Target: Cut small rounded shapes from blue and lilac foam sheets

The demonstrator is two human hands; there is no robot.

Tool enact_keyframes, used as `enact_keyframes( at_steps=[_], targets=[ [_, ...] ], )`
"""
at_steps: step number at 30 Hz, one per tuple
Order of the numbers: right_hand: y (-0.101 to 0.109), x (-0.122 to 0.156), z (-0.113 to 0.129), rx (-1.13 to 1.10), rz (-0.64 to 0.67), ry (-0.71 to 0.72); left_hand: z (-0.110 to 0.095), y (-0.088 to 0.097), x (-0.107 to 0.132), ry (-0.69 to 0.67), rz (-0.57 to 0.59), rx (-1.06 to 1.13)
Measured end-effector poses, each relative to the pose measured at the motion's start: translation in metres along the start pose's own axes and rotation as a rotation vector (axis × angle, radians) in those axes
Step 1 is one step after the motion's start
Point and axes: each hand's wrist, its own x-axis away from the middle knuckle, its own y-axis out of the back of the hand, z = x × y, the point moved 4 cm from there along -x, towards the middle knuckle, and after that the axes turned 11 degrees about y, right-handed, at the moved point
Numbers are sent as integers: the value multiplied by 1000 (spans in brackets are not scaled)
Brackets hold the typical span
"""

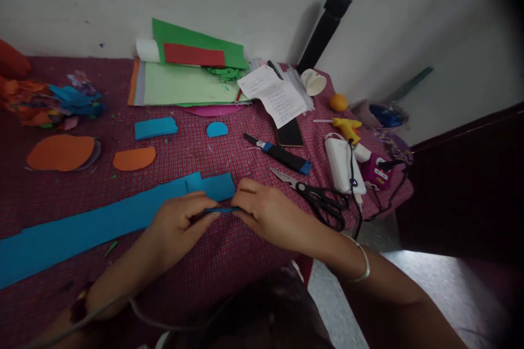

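Between my two hands is a small blue paper piece (222, 209), seen nearly edge-on. My left hand (178, 223) pinches its left end between thumb and fingers, and my right hand (266, 210) pinches the right end. Just behind them lies a blue paper rectangle (219, 186), beside a long blue strip (102, 215) that runs off to the left. Farther back are a folded blue piece (155, 128), a small rounded blue cutout (216, 129) and an orange half-oval cutout (135, 158). Black-handled scissors (315, 193) rest beyond my right forearm.
A utility knife (282, 156), a yellow glue gun (347, 128), a white power bank (344, 166) with a cord and an orange fruit (338, 102) occupy the right side. Coloured sheets (184, 84) and a handwritten paper (272, 95) lie near the wall. Paper scraps (76, 99) are heaped left.
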Motion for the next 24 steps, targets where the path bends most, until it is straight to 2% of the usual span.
enact_keyframes(
  at_steps=[3, 8, 17, 20, 24],
  targets=[
    [-9, 1, -7, 21, 26, -64, 6, -8, -2, 54, 33, -140],
    [-13, -1, -9, 10, 2, -80, 6, -8, 0, 119, 35, -178],
    [-26, -4, -12, -18, 13, -49, 8, -15, 1, 39, -1, -167],
    [-23, -4, -8, -15, 31, -33, 2, -10, 0, 35, -26, -150],
    [-2, -12, 1, -3, 28, -16, -17, 11, -5, -7, -41, -49]
  ],
)
